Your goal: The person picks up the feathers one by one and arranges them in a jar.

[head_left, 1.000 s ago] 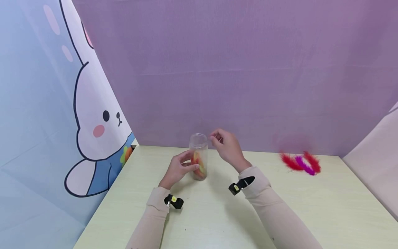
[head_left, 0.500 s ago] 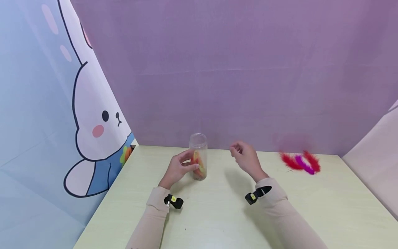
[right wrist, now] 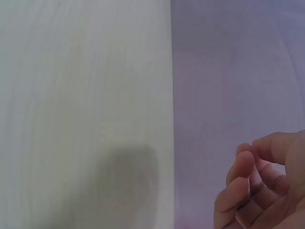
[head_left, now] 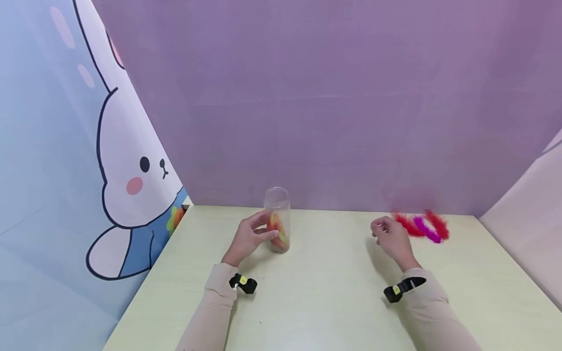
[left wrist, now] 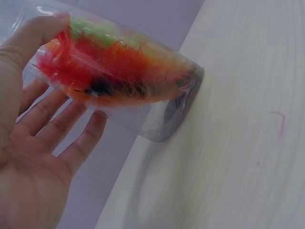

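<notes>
My left hand [head_left: 248,239] holds a clear jar [head_left: 283,217] upright on the table, thumb on one side and fingers on the other. Inside are fluffy feathers [left wrist: 114,62] in red, orange, green and some black, as the left wrist view shows. The right hand [head_left: 395,243] is above the table with loosely curled fingers and nothing visible in them. Just beyond it, near the back edge, lie a red feather [head_left: 411,228], a purple feather [head_left: 427,230] and a second red feather [head_left: 438,225]; the hand partly covers the nearest one.
Behind the pale table [head_left: 325,292] hangs a purple cloth [head_left: 307,107]. A blue cloth with a cartoon rabbit [head_left: 136,204] borders the left side. A thin pink strand [left wrist: 283,125] lies near the jar. A whitish cloth [head_left: 531,214] is on the right.
My right hand has moved from beside the jar's mouth down and right, toward the loose feathers. The left hand stays at the jar. The head view has shifted slightly.
</notes>
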Action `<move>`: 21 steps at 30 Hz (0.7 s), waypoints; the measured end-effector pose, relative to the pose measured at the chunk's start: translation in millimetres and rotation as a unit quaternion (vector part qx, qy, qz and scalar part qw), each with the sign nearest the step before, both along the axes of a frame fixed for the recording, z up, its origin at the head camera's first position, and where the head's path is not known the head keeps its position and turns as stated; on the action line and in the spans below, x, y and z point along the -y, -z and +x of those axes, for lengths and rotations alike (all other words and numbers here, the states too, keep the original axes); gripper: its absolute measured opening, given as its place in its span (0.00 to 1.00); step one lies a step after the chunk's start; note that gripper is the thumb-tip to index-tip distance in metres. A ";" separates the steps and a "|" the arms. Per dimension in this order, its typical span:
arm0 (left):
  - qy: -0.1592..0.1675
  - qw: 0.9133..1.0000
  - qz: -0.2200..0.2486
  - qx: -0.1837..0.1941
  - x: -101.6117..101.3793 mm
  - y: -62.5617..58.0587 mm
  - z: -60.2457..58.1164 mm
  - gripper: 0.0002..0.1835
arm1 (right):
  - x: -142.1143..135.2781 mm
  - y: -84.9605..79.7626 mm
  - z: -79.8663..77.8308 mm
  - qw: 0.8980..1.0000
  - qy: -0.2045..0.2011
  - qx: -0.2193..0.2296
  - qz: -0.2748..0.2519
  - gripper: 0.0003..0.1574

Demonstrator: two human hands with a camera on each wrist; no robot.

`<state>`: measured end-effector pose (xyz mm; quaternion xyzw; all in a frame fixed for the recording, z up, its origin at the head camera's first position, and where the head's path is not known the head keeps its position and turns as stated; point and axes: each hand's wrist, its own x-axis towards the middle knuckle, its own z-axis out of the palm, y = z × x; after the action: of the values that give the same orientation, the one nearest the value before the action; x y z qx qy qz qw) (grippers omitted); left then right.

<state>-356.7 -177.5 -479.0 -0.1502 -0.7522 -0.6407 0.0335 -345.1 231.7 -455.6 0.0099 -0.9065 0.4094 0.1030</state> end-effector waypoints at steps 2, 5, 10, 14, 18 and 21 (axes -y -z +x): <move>0.001 1.000 0.000 0.001 0.4 0.1 -0.4 0.35 | -13.4 1.7 2.3 1.000 0.017 0.015 0.000 0.17; 0.003 1.000 -0.004 0.002 0.8 -0.1 -0.9 0.36 | -32.9 5.1 5.4 0.998 0.045 0.040 -0.006 0.20; 0.002 1.000 -0.006 0.003 0.4 -0.6 -0.1 0.35 | -61.4 11.7 8.5 0.992 0.085 0.087 -0.032 0.25; 0.001 1.000 -0.003 0.004 -0.3 0.0 0.2 0.35 | -82.8 16.8 9.4 0.989 0.098 0.113 -0.017 0.26; 0.004 1.000 0.001 0.004 -0.3 1.3 -0.9 0.35 | -97.6 18.9 10.6 0.984 0.104 0.145 -0.022 0.27; 0.003 1.000 0.001 0.005 0.0 1.5 -1.4 0.34 | -104.2 21.1 9.7 0.978 0.105 0.161 -0.081 0.28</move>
<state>-358.1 -177.5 -480.5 -0.1495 -0.7511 -0.6424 0.0281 -335.4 335.9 -476.6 -0.1599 -0.8709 0.4648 -0.0014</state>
